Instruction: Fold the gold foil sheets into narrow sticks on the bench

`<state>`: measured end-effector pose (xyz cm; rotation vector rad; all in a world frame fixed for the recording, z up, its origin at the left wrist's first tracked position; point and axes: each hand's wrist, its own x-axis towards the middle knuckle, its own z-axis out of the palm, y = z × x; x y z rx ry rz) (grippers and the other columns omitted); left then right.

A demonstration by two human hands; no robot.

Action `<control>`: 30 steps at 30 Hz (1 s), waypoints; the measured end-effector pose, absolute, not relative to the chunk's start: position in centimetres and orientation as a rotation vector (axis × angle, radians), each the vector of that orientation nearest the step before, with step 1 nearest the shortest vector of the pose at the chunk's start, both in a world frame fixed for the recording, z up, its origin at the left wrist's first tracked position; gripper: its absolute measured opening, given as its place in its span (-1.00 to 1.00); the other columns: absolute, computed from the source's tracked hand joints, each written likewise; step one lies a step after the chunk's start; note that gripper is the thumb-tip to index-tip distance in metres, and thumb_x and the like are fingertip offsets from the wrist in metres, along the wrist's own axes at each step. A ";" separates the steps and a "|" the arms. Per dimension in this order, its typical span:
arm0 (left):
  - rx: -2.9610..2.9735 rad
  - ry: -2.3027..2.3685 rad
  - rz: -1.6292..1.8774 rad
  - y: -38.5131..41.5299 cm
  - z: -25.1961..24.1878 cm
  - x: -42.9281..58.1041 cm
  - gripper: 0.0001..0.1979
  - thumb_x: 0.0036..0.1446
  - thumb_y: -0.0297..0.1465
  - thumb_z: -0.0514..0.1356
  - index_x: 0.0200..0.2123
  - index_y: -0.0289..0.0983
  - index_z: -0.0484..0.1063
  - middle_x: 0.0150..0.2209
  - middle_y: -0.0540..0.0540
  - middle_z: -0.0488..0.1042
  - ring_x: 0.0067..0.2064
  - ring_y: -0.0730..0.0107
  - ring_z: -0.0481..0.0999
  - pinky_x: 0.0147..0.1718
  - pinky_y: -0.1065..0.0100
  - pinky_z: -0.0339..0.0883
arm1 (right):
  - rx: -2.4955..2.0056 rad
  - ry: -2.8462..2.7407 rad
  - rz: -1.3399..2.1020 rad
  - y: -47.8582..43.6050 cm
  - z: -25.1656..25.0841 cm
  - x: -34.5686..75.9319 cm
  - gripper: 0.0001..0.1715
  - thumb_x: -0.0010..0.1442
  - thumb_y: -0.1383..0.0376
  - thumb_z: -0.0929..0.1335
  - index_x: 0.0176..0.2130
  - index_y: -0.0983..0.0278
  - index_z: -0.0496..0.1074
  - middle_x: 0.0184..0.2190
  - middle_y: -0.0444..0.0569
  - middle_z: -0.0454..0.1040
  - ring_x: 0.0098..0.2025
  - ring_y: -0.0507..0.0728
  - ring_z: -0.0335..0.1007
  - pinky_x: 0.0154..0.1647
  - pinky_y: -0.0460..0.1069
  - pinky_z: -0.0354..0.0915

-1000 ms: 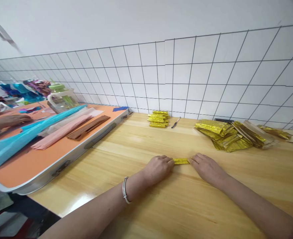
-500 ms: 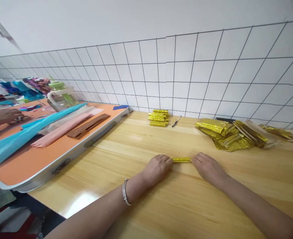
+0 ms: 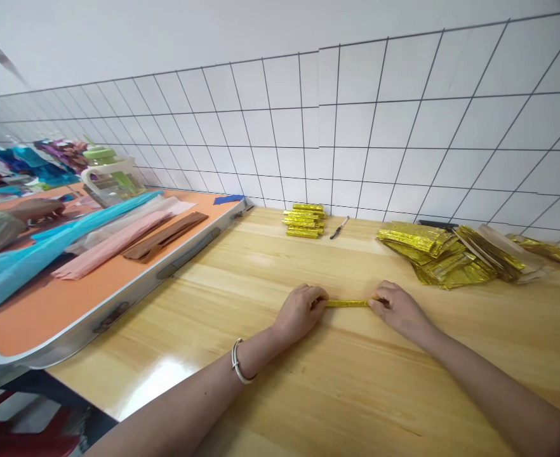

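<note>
A narrow folded strip of gold foil (image 3: 347,303) lies on the wooden table (image 3: 356,381) between my hands. My left hand (image 3: 300,311), with a silver bangle on its wrist, pinches the strip's left end with curled fingers. My right hand (image 3: 398,308) pinches the right end the same way. Both hands rest on the tabletop.
A small stack of folded gold strips (image 3: 303,223) and a pen (image 3: 339,227) lie by the tiled wall. A loose heap of gold foil sheets (image 3: 446,255) sits at the back right. An orange table (image 3: 61,298) with coloured paper, a plastic jug (image 3: 111,181) and another person's hand (image 3: 32,208) is at left.
My hands have drawn slightly apart along the strip, which now looks thinner and longer. The camera has tilted, and the other person's hand at left has shifted.
</note>
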<state>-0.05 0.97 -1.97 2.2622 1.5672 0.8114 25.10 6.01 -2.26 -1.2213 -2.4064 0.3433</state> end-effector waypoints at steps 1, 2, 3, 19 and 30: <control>2.269 1.584 0.799 1.1 -2.0 0.0 -0.90 0.12 -0.48 0.07 -0.34 -0.25 0.38 -0.41 -0.02 0.43 -0.32 0.40 0.37 -0.31 0.41 0.25 | -1.239 -2.413 0.353 6.3 -2.3 25.0 -0.78 0.15 0.29 0.26 -0.49 0.25 0.40 -0.50 -0.08 0.36 -0.41 0.08 0.29 -0.41 -0.04 0.20; 2.282 1.603 0.786 1.1 -2.0 0.1 -0.90 0.11 -0.49 0.07 -0.35 -0.25 0.37 -0.41 -0.02 0.43 -0.32 0.40 0.37 -0.32 0.40 0.24 | -1.252 -2.421 0.358 6.5 -2.2 24.9 -0.79 0.14 0.29 0.26 -0.49 0.25 0.40 -0.50 -0.08 0.36 -0.43 0.07 0.28 -0.43 -0.05 0.19; 2.299 1.625 0.771 1.2 -2.0 0.2 -0.90 0.10 -0.50 0.07 -0.36 -0.26 0.37 -0.41 -0.02 0.43 -0.32 0.40 0.37 -0.32 0.40 0.24 | -1.261 -2.429 0.357 6.6 -2.2 24.8 -0.79 0.13 0.29 0.26 -0.50 0.25 0.39 -0.50 -0.09 0.36 -0.43 0.07 0.28 -0.44 -0.06 0.18; 2.304 1.568 0.443 2.8 -1.0 -0.6 -0.87 0.11 -0.42 0.03 -0.31 -0.26 0.36 -0.30 -0.07 0.37 -0.31 0.41 0.41 -0.31 0.41 0.30 | -1.374 -2.476 0.183 6.6 -1.9 24.5 -0.90 0.11 0.29 0.29 -0.43 0.25 0.29 -0.44 -0.05 0.35 -0.38 0.10 0.28 -0.36 -0.05 0.17; 2.481 1.463 0.409 2.5 -0.6 -0.8 -0.92 0.13 -0.44 0.03 -0.35 -0.28 0.30 -0.30 -0.07 0.35 -0.30 0.39 0.39 -0.31 0.40 0.27 | -1.102 -2.482 0.345 6.5 -2.5 25.9 -0.92 0.20 0.30 0.25 -0.30 0.23 0.33 -0.34 -0.04 0.37 -0.27 0.11 0.28 -0.29 -0.02 0.22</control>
